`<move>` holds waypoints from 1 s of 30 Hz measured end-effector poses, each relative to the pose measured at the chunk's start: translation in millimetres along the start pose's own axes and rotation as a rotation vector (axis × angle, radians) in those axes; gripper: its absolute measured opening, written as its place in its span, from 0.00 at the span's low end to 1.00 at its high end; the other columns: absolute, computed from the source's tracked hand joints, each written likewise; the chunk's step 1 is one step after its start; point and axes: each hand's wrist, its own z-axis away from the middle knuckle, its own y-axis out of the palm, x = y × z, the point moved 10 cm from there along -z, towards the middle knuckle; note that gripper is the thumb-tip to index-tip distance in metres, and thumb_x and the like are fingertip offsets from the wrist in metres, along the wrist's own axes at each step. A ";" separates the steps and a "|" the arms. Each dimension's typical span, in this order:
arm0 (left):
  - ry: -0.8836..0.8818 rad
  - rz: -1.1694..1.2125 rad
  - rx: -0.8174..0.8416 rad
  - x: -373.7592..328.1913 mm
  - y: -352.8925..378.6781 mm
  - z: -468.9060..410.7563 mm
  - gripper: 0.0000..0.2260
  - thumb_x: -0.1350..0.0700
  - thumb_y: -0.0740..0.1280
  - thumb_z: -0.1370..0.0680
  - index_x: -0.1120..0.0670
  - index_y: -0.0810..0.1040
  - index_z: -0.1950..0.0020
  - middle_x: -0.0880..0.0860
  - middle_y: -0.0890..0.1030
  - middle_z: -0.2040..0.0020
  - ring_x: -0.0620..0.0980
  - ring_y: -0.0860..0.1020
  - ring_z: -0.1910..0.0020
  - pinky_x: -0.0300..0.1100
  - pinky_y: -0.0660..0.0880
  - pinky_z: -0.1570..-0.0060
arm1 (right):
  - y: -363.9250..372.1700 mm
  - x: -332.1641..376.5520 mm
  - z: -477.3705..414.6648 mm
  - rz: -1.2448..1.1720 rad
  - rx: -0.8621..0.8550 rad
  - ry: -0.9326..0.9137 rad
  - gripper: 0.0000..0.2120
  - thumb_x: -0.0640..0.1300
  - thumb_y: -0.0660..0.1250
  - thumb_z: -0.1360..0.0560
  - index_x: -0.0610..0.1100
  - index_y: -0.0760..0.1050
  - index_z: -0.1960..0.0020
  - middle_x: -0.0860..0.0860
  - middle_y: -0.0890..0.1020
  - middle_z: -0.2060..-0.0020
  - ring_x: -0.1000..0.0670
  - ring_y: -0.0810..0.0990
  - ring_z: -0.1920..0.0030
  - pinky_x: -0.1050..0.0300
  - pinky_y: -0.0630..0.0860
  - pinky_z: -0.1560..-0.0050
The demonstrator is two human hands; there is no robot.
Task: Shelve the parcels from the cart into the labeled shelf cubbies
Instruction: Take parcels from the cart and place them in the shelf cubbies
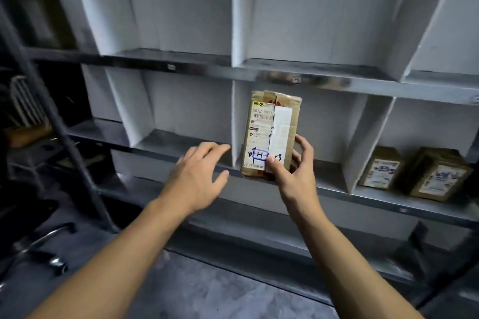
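1. Right hand [290, 173] grips the upright parcel [272, 134] by its lower end, at the middle cubby [324, 124] front edge.
2. Left hand [197, 176], fingers spread, holds nothing beside it.
3. Parcel: brown cardboard, white torn label.

The middle-row cubby [186, 103] left of the white divider [234, 122] is open through to its back wall. The upright parcel [269, 127], held in the right hand [290, 176], partly blocks the next cubby's mouth; room remains to its right. A cardboard box [379, 169] and a second box [440, 176] occupy the far-right cubby floor.
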 end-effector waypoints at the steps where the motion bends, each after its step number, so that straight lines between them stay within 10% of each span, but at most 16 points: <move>1: -0.012 -0.068 -0.002 20.4 -15.7 5.0 0.24 0.49 0.65 0.23 0.48 0.68 0.28 0.48 0.71 0.35 0.52 0.70 0.39 0.51 0.69 0.37 | 26.3 3.5 -1.9 -0.010 0.019 -0.010 0.30 0.47 0.74 0.26 0.66 0.62 0.32 0.58 0.77 0.37 0.53 0.77 0.36 0.42 0.78 0.38; 11: -0.228 -0.322 -0.050 192.5 -155.5 53.4 0.23 0.44 0.61 0.22 0.45 0.63 0.27 0.45 0.67 0.32 0.50 0.66 0.35 0.49 0.65 0.37 | 251.8 39.8 -11.5 -0.099 0.201 -0.094 0.31 0.49 0.73 0.25 0.67 0.60 0.32 0.61 0.76 0.38 0.59 0.78 0.39 0.54 0.80 0.42; 21: -0.338 -0.351 -0.125 323.9 -205.5 48.9 0.23 0.44 0.60 0.23 0.45 0.62 0.28 0.46 0.67 0.31 0.51 0.66 0.34 0.49 0.65 0.37 | 409.7 50.9 -52.9 -0.191 0.339 -0.134 0.28 0.50 0.73 0.26 0.75 0.62 0.39 0.54 0.76 0.36 0.49 0.79 0.37 0.44 0.81 0.43; 30: -0.330 -0.367 -0.195 455.7 -249.7 -32.9 0.25 0.45 0.61 0.22 0.45 0.61 0.26 0.45 0.67 0.31 0.50 0.66 0.33 0.48 0.67 0.35 | 555.4 57.4 -156.9 -0.205 0.294 -0.237 0.31 0.45 0.72 0.25 0.57 0.61 0.28 0.53 0.77 0.37 0.53 0.79 0.37 0.43 0.79 0.40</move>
